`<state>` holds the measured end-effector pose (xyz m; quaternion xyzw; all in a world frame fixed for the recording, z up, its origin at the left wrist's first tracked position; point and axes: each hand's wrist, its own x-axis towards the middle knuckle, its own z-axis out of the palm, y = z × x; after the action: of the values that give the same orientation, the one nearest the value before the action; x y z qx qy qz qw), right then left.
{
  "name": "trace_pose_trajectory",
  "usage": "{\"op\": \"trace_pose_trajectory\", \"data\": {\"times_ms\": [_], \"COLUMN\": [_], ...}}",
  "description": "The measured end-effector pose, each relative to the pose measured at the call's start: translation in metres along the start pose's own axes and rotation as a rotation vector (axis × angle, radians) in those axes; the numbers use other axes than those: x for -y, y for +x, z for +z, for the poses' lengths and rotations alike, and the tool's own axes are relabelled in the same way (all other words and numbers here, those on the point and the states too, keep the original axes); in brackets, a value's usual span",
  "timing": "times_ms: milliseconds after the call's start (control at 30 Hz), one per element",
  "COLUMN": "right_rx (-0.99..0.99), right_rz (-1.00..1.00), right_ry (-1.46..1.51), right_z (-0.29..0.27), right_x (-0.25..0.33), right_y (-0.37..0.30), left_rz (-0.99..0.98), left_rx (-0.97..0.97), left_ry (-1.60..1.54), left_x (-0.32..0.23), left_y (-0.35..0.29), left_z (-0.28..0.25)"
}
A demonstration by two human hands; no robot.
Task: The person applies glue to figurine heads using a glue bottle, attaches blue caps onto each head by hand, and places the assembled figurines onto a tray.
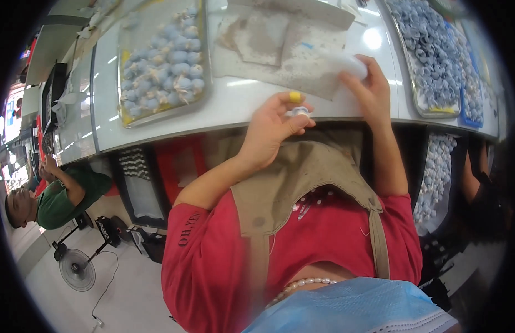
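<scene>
My left hand (275,126) is at the near edge of the table, its fingers closed on a small round white piece (300,111). A yellow band (295,97) wraps one of its fingertips. To the right and a little farther off, my right hand (374,91) grips a whitish, rounded object (353,66), smeared by motion, so its kind cannot be made out. That object is over the right side of a stained grey sheet (302,77) lying on the white table (235,105). The two hands are apart.
A shallow tray (207,72) of pale blue round pieces stands at left. Another tray (417,94), heaped with blue-grey cup-like pieces, stands at right beside a blue tray (474,117). A fan (77,269) and a person in green (66,197) are at far left.
</scene>
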<state>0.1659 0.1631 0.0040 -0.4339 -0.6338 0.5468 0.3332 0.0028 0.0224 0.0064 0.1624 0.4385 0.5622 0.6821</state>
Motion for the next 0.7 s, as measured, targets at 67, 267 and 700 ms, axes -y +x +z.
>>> {"op": "trace_pose_trajectory", "data": {"times_ms": [67, 267, 700], "right_rx": [-0.020, -0.056, -0.017], "right_rz": [0.023, -0.037, -0.560], "right_ry": [0.119, 0.120, -0.492], "right_z": [-0.004, -0.025, -0.023], "right_x": [0.001, -0.001, 0.030], "right_y": [-0.020, -0.070, -0.063], "left_rz": [0.029, -0.064, 0.088], "left_rx": [-0.024, -0.048, -0.135], "left_ry": [0.030, 0.063, 0.263], "left_x": [0.009, 0.016, 0.014], "left_y": [-0.001, -0.005, -0.007], "left_z": [-0.002, 0.002, 0.002]}}
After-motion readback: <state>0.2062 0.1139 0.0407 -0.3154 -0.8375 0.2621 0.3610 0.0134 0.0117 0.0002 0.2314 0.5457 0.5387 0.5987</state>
